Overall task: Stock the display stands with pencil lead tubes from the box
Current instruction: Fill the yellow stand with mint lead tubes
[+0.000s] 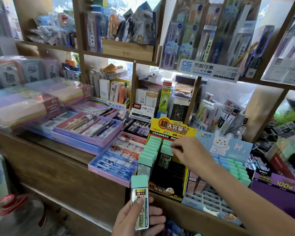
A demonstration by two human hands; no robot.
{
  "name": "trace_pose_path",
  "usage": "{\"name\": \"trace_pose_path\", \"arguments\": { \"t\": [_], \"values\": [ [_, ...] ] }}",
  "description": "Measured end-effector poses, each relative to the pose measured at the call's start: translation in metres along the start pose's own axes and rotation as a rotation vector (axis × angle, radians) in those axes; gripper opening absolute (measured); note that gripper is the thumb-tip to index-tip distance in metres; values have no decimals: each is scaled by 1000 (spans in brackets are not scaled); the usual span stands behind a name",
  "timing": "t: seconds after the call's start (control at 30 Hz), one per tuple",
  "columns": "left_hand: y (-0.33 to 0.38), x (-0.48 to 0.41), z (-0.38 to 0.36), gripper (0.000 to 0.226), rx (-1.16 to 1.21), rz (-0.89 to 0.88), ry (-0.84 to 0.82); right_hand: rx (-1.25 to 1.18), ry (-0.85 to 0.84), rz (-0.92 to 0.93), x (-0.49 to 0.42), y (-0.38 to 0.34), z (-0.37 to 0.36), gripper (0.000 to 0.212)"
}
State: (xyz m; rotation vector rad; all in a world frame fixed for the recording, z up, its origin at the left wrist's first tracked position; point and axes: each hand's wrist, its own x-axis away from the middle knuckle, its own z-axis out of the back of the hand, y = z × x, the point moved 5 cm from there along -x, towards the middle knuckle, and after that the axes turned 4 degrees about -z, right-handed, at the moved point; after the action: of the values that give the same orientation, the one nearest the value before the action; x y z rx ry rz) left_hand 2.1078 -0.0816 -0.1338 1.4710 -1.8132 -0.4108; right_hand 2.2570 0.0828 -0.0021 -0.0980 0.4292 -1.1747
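Nearest the lens, left hand closed around a pencil lead tube, thumb pressed across the label, mint-green cap pointing up, label marked 2B 0.5. Tube held upright just in front of the shelf edge, below and left of the yellow display stand.

Farther in, right hand reaching over the yellow display stand, fingertips pinched on the mint cap of a second tube standing in the right-hand column of slots. Left column packed with mint-capped tubes from back to front; right column filled only at the back, black empty slots in front of the pinched tube. Yellow header card with red and black printing rising behind the rows.

Just right of it, a blue display stand with a rabbit header card, blue and mint caps in its right rows, a few pinkish tubes at its left, empty grid cells toward the front.

To the left on the wooden shelf, purple and pink trays of pens. Beyond those, stacked pastel notebooks in plastic wrap. At lower left, a clear water jug with a red cap, blurred. Upper shelves crowded with packaged pens.
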Motion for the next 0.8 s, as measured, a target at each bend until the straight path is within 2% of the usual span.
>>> {"name": "trace_pose_path", "arguments": {
  "t": [0.07, 0.17, 0.27, 0.4, 0.53, 0.67, 0.8],
  "values": [
    [0, 1, -1, 36, 1, -24, -5, -73, 49, -20, 10, 0, 9, 18],
    [-3, -1, 0, 33, -20, -35, -8, -306, 136, -66, 41, 1, 28, 13],
    [-6, -5, 3, 29, -117, -48, 11, -469, 76, -78, 82, 1, 36, 31],
    [-6, -8, 5, 27, -186, -128, 34, -598, -52, -168, 132, 19, 26, 28],
    [-1, -11, 7, 26, -217, -272, 37, -605, -254, -223, 174, 50, 0, 27],
    [12, -10, 2, 32, -557, -392, 21, -516, -465, -288, 205, 82, -37, 12],
    [26, -8, -21, 36, -738, -437, -47, -424, -497, -318, 227, 110, -70, 12]
  ]
}}
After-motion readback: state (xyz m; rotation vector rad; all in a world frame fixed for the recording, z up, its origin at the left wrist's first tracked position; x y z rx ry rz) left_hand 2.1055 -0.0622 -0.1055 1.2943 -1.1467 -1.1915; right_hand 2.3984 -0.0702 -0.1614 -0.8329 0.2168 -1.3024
